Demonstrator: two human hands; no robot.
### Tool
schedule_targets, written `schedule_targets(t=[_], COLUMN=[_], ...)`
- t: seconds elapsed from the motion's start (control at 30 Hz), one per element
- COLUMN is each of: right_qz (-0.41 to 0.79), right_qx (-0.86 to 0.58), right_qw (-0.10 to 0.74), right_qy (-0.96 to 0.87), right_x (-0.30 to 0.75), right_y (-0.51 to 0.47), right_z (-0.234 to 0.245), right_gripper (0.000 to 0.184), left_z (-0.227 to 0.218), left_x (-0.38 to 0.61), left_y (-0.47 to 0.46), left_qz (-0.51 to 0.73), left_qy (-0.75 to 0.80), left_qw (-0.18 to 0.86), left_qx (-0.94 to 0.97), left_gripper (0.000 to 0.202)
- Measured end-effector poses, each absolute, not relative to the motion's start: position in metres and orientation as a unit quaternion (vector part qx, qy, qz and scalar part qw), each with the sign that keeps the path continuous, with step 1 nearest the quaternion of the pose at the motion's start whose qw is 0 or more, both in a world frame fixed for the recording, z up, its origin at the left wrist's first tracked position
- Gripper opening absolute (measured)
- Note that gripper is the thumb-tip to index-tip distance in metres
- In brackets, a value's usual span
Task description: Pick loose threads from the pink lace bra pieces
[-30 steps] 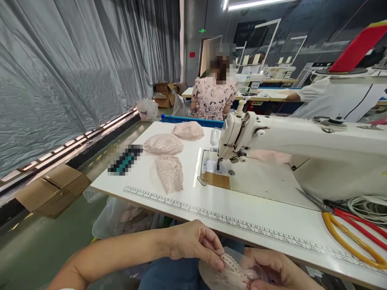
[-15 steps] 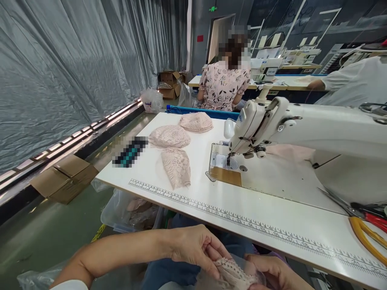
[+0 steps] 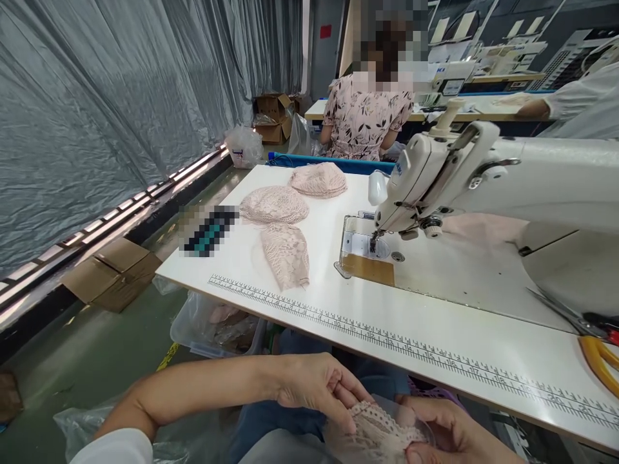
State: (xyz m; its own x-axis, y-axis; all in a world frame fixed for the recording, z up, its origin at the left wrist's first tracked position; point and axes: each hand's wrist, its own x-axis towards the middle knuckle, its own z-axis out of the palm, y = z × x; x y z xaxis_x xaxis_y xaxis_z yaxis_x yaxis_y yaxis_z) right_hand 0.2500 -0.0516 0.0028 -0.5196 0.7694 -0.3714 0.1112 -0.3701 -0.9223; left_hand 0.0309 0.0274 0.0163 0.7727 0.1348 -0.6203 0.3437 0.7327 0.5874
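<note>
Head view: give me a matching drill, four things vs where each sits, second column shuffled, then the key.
Things:
1. lace piece
2. cardboard box
3. yellow-handled scissors
4. lace cups

Places:
A. on the floor beside the table
B. at the table's far right edge
C. between both hands, below the table edge
D. on the tabletop left of the sewing machine

Pairs: 1-C, 2-A, 3-B, 4-D

A pale pink lace piece (image 3: 374, 433) with a scalloped, dotted edge is held crumpled below the near edge of the table (image 3: 435, 335), above the lap, pinched between the left hand (image 3: 319, 390) and right hand (image 3: 447, 435).
</note>
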Motion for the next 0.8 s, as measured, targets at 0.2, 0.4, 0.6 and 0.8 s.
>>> schedule_targets(t=[0.2, 0.4, 0.6, 0.8], right_qz=[0.718, 0.758, 0.784, 0.765], right_qx=[-0.440, -0.409, -0.381, -0.412], right_qw=[0.205, 0.206, 0.207, 0.171], right_qy=[-0.499, -0.465, -0.445, -0.463], right_x=[0.248, 0.248, 0.245, 0.252], right_y=[-0.053, -0.053, -0.049, -0.055], right_z=[0.001, 0.010, 0.017, 0.018], right_gripper=[0.039, 0.030, 0.022, 0.030], left_z=[0.016, 0.019, 0.019, 0.013], left_x=[0.037, 0.035, 0.030, 0.030], left_y=[0.018, 0.020, 0.021, 0.021], left_qz=[-0.051, -0.075, -0.091, -0.085], left_qy=[0.388, 0.393, 0.376, 0.362], left_qw=[0.834, 0.828, 0.836, 0.841], left_qx=[0.388, 0.393, 0.390, 0.394], left_gripper=[0.058, 0.064, 0.058, 0.056])
